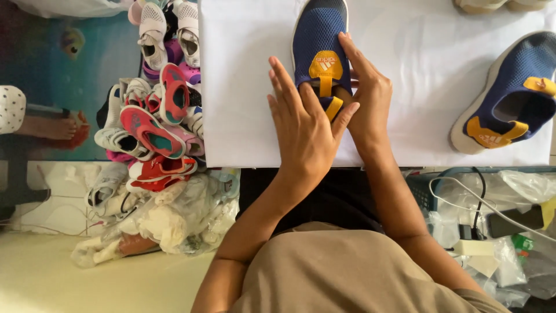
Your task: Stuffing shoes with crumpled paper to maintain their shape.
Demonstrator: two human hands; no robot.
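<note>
Head view: a person at a white table (405, 133) works w/ both bare hands on a navy mesh shoe (318, 40) w/ a yellow strap, lying toe-away near the table's front edge. Left hand (304, 124) rests flat over the shoe's heel end, fingers spread & extended, thumb reaching across to the yellow heel tab; palm open, not clenched. Right hand (368, 95) sits just beside it on the shoe's right side, fingers curled along the upper, pressing against it; whether the thumb grips from below can't be told, hidden by the left hand. The matching second shoe (509, 98), navy w/ yellow heel & strap, lies well apart at the table's right, angled, opening up. Left of the table, on the floor, a heap of kids' sandals & sneakers (156, 116) in red, pink, white. Below it, crumpled plastic bags (174, 220). At far left, another person's bare foot (55, 127). Under the table's right edge: cables & more plastic wrap (504, 191).
</note>
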